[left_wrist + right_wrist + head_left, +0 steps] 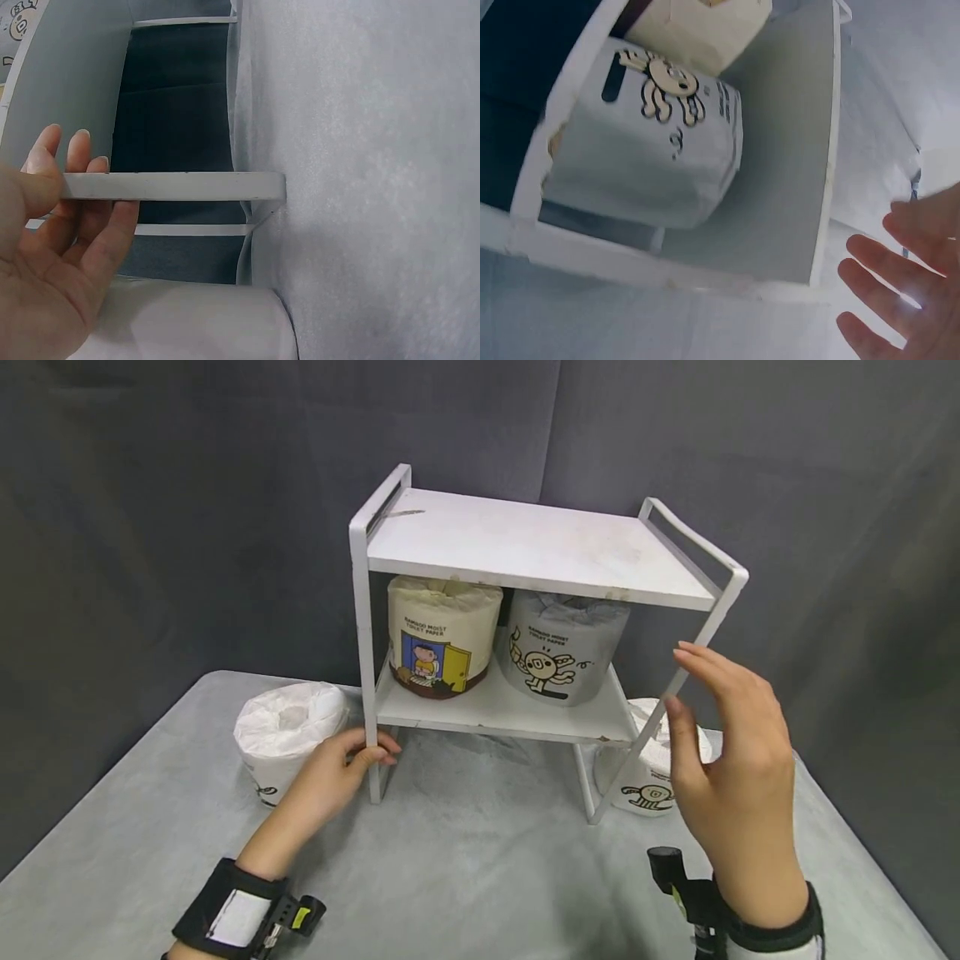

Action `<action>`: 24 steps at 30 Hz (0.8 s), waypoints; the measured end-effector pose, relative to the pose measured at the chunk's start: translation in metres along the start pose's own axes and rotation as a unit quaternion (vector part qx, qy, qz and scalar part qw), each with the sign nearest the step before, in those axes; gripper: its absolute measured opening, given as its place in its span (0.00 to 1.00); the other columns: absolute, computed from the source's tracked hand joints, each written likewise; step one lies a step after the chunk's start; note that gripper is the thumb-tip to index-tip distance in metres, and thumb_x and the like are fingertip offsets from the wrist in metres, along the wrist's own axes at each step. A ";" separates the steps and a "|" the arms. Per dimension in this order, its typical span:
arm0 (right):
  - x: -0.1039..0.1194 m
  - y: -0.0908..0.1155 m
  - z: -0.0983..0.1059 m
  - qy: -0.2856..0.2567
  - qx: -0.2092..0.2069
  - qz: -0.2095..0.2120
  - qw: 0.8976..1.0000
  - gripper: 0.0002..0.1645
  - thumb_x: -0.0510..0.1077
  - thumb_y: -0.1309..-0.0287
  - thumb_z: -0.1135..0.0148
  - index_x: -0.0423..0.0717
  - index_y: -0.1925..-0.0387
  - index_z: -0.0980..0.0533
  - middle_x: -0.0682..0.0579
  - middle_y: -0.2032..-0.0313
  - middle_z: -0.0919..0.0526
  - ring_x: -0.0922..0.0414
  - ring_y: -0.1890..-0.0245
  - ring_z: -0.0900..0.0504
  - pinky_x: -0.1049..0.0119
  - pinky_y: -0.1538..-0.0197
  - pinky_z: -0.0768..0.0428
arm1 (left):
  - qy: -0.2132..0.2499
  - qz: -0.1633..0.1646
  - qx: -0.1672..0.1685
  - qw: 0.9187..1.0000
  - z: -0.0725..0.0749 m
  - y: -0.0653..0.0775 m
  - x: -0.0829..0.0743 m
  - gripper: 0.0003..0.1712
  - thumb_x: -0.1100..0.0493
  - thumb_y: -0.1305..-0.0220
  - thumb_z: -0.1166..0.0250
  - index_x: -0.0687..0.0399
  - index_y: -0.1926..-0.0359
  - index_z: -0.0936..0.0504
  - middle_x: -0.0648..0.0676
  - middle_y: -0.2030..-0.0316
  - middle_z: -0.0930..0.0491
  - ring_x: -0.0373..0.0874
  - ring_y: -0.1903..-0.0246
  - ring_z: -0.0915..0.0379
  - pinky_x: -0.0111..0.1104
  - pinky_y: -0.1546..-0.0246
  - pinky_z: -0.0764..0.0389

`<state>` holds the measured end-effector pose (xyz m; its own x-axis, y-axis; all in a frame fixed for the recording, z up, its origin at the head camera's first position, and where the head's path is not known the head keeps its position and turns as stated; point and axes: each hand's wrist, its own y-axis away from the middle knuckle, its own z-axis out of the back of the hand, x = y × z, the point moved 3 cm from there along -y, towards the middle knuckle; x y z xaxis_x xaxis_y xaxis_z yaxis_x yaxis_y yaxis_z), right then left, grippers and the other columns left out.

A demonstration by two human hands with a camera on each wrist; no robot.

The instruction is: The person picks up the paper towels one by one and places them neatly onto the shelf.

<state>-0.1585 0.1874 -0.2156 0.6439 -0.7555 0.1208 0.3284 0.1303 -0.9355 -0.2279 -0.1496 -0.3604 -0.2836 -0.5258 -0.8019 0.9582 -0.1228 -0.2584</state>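
Note:
A white two-tier shelf rack (517, 539) stands on the table, set at an angle. My left hand (330, 772) grips its left front leg low down; the left wrist view shows the thumb in front of the leg (172, 186) and fingers behind it. Beside the right front leg, my right hand (742, 768) is raised with fingers spread and nothing in it. On the lower tier sit a cream toilet paper roll (442, 610) with a colourful picture and a grey toilet paper roll (600, 647) with a cartoon figure.
A white-wrapped toilet paper roll (288, 722) stands just left of the rack. Another white roll (648, 789) is at the right, partly hidden by the rack's right leg and my right hand. A grey cloth covers the table (465, 860); dark curtains (187, 510) hang behind.

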 end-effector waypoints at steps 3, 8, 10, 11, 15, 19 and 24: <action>-0.003 -0.001 0.008 0.024 -0.003 -0.015 1.000 0.24 0.22 0.42 0.43 0.34 0.44 0.23 0.41 0.45 0.19 0.40 0.47 0.23 0.57 0.39 0.30 | -0.001 -0.004 -0.002 1.000 -0.001 -0.001 0.000 0.10 0.63 0.27 0.43 0.59 0.55 0.16 0.53 0.64 0.14 0.51 0.56 0.20 0.46 0.54 0.24; -0.011 0.000 0.019 0.047 -0.001 -0.044 0.998 0.27 0.20 0.44 0.41 0.37 0.43 0.23 0.41 0.47 0.18 0.40 0.49 0.22 0.65 0.40 0.30 | -0.001 0.000 0.000 1.000 0.000 -0.001 0.002 0.10 0.63 0.27 0.44 0.58 0.55 0.16 0.53 0.64 0.14 0.52 0.56 0.20 0.47 0.53 0.24; -0.016 0.001 0.022 0.053 0.012 -0.054 0.997 0.28 0.21 0.44 0.40 0.37 0.42 0.23 0.40 0.46 0.19 0.40 0.47 0.22 0.67 0.39 0.31 | 0.001 0.001 0.001 1.000 -0.001 -0.002 0.003 0.10 0.63 0.27 0.44 0.58 0.55 0.16 0.52 0.64 0.14 0.52 0.55 0.20 0.48 0.53 0.24; -0.019 0.002 0.022 0.055 0.021 -0.059 0.997 0.27 0.22 0.44 0.39 0.36 0.42 0.24 0.40 0.45 0.20 0.40 0.46 0.23 0.68 0.38 0.32 | 0.001 0.001 0.001 1.000 -0.002 -0.002 0.004 0.10 0.63 0.27 0.44 0.58 0.55 0.16 0.52 0.64 0.14 0.52 0.56 0.20 0.48 0.53 0.24; -0.030 0.004 0.022 0.052 0.058 -0.075 0.994 0.28 0.24 0.43 0.37 0.35 0.40 0.26 0.41 0.40 0.23 0.40 0.40 0.26 0.61 0.34 0.33 | 0.003 0.003 0.000 1.000 -0.003 -0.002 0.005 0.10 0.63 0.27 0.44 0.57 0.55 0.16 0.51 0.64 0.14 0.51 0.56 0.20 0.47 0.52 0.24; -0.041 0.007 0.020 0.053 0.098 -0.099 0.989 0.30 0.27 0.42 0.36 0.39 0.37 0.28 0.40 0.40 0.24 0.38 0.40 0.28 0.42 0.41 0.30 | 0.004 0.000 0.000 1.000 -0.003 -0.002 0.004 0.09 0.64 0.27 0.44 0.57 0.56 0.16 0.51 0.64 0.14 0.50 0.56 0.20 0.47 0.52 0.24; -0.055 0.010 0.017 0.051 0.149 -0.120 0.980 0.30 0.28 0.40 0.37 0.39 0.36 0.30 0.37 0.38 0.28 0.35 0.38 0.32 0.34 0.42 0.35 | 0.008 -0.001 -0.002 1.000 -0.002 -0.002 0.003 0.09 0.64 0.27 0.43 0.58 0.56 0.16 0.51 0.64 0.14 0.49 0.57 0.19 0.45 0.54 0.24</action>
<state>-0.1791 0.2412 -0.2260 0.4570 -0.8451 0.2774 0.6583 0.1117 -0.7444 -0.2308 -0.1497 -0.3631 -0.2870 -0.5120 -0.8096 0.9572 -0.1217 -0.2624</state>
